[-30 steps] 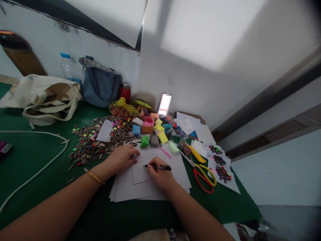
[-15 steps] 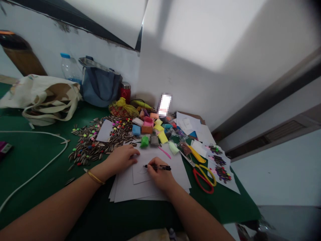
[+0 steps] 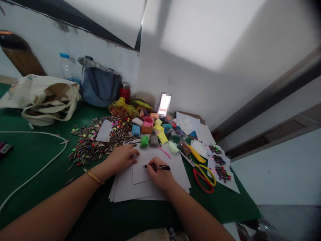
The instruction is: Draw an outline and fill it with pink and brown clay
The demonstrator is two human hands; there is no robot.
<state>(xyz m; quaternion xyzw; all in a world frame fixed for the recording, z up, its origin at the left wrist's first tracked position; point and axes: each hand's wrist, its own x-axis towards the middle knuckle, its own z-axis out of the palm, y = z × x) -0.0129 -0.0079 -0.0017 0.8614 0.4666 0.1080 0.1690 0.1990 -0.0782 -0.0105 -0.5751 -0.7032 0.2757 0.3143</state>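
My right hand (image 3: 160, 176) grips a black pen (image 3: 158, 166), its tip resting on a small white sheet (image 3: 140, 174) that lies on a stack of white paper (image 3: 130, 189). A faint drawn line shows on the sheet. My left hand (image 3: 122, 158) lies flat on the upper left corner of that sheet, fingers curled loosely and holding nothing; a gold bangle (image 3: 94, 176) circles its wrist. Just beyond the paper sit packets of coloured clay (image 3: 147, 129).
A heap of sunflower seeds with coloured beads (image 3: 96, 139) spreads at the left on the green tabletop (image 3: 37, 154). Red and yellow scissors (image 3: 203, 174) lie right of the paper. Seed-decorated sheets (image 3: 220, 167) sit beside them. A canvas bag (image 3: 42, 97), blue bag (image 3: 99, 83), bottle (image 3: 67, 67) and white cable (image 3: 37, 167) lie behind.
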